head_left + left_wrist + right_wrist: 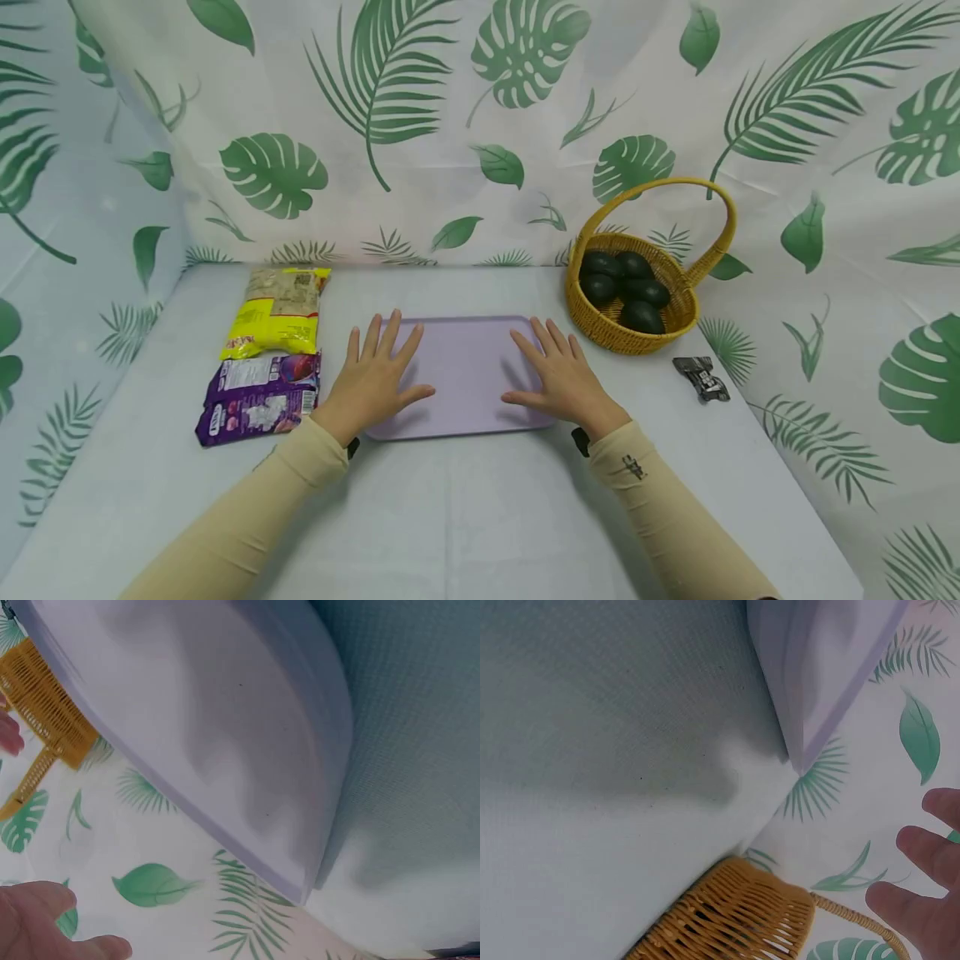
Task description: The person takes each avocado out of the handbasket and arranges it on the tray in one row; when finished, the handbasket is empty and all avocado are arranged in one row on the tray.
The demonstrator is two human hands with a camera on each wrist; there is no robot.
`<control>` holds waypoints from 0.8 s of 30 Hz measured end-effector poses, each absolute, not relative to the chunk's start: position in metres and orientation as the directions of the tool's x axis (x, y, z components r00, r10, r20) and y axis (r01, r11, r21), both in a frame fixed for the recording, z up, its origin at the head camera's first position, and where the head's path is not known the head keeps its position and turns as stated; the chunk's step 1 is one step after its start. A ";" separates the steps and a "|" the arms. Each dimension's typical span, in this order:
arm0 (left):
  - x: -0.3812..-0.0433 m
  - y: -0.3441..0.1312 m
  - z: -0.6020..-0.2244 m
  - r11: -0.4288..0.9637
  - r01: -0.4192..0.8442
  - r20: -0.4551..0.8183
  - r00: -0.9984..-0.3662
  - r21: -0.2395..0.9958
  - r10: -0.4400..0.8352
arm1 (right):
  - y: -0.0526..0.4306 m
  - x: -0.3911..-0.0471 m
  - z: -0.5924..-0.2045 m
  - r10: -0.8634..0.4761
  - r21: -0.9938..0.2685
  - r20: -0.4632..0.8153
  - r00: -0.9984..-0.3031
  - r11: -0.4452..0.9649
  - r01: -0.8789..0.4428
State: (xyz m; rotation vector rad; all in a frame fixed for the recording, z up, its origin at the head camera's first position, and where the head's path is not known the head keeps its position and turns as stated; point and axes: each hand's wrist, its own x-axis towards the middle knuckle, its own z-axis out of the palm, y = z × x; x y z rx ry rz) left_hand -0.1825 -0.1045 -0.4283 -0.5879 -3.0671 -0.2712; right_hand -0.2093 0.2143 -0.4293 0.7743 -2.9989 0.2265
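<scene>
Only head cam shows avos [642, 317] in basket [611, 335]; R hand [564, 377] nr tray [465, 375].

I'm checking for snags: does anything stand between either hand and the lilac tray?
Nothing visible does: the left hand and right hand spread at either end of the lilac tray; the basket stands apart.

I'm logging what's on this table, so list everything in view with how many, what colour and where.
Tray: one, pale purple, mid-table
Basket: one, tan, back right
Dark oval fruit: five visible, near black, in the basket
Bag: one, mostly yellow, back left
Packaging: count unclear, purple, in front of the bag
Small packet: one, black, right edge
Table: one, white, under the tray
Cloth: count unclear, white with green leaves, behind and beside
Left hand: one, bare, tray's left end
Right hand: one, bare, tray's right end
Sleeves: two, beige, forearms
</scene>
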 end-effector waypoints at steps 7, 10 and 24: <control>-0.184 -0.118 -0.433 0.920 0.326 0.054 -0.945 0.219 0.322 | 0.218 -0.221 -0.417 -0.477 -0.169 0.093 -0.874 0.858 -0.486; -0.183 -0.128 -0.438 0.919 0.240 0.033 -0.970 0.314 0.242 | 0.232 -0.233 -0.402 -0.431 -0.216 0.128 -0.893 0.867 -0.450; -0.192 -0.152 -0.450 0.741 -0.035 -0.270 -0.942 0.671 0.200 | 0.327 -0.333 -0.370 -0.116 -0.338 -0.139 -0.984 0.939 -0.063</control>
